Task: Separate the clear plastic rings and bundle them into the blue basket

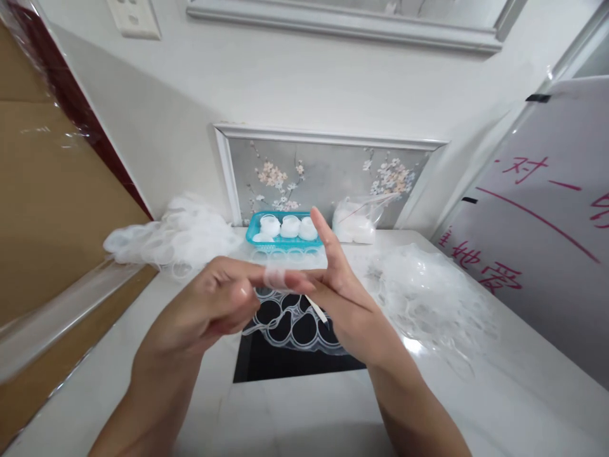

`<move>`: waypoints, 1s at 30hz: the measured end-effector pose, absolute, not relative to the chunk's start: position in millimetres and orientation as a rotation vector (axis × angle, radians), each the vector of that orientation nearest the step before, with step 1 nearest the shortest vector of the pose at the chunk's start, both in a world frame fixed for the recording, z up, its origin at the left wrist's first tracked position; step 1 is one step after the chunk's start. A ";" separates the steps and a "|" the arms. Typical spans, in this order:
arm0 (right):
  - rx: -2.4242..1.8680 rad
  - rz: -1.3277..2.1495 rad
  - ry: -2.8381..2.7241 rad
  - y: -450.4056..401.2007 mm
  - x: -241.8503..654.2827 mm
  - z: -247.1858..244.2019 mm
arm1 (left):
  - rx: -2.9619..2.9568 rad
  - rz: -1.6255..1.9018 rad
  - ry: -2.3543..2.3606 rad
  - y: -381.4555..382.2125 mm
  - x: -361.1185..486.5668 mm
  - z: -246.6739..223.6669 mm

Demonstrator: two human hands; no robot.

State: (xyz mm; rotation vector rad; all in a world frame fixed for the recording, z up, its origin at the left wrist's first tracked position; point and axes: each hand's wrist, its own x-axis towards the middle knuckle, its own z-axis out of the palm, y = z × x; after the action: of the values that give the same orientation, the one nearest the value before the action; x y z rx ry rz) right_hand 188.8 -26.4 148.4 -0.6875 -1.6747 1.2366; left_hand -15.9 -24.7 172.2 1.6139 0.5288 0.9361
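My left hand (214, 301) points its index finger to the right, with the other fingers curled in. A translucent band (275, 278) is wrapped around that index finger. My right hand (347, 301) meets the left fingertip, one finger raised and the rest partly hidden behind the left index finger. A thin white stick (316, 310) juts out beneath the right fingers, apparently held in them. Below both hands, a clear sheet with round holes (304, 343) lies on a black mat (285, 369); loose clear strips curl at its left.
Behind stands a turquoise tray (285, 245) with several white rounded bundles, beside a clear bag (354, 222) of white contents. Heaps of translucent rings (190, 231) and clear holed scraps (428, 292) lie left and right. A cardboard box (61, 171) borders the left.
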 end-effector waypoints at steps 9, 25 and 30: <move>-0.399 1.607 -1.535 -26.4 208.7 157.6 | 1.238 0.886 0.559 -17.0 -7.2 178.5; -0.529 1.338 -1.279 -14.7 207.9 158.3 | 1.322 0.576 0.384 -13.5 -13.1 168.6; -0.600 1.276 -1.288 -9.8 206.3 159.3 | 1.189 0.684 0.301 -13.0 -10.8 171.7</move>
State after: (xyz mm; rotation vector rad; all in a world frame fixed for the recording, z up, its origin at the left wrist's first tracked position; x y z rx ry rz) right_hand 206.3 -9.8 159.3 -0.5998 -1.2878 1.2757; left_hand -10.8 -13.0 171.7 1.1890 0.3011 0.6839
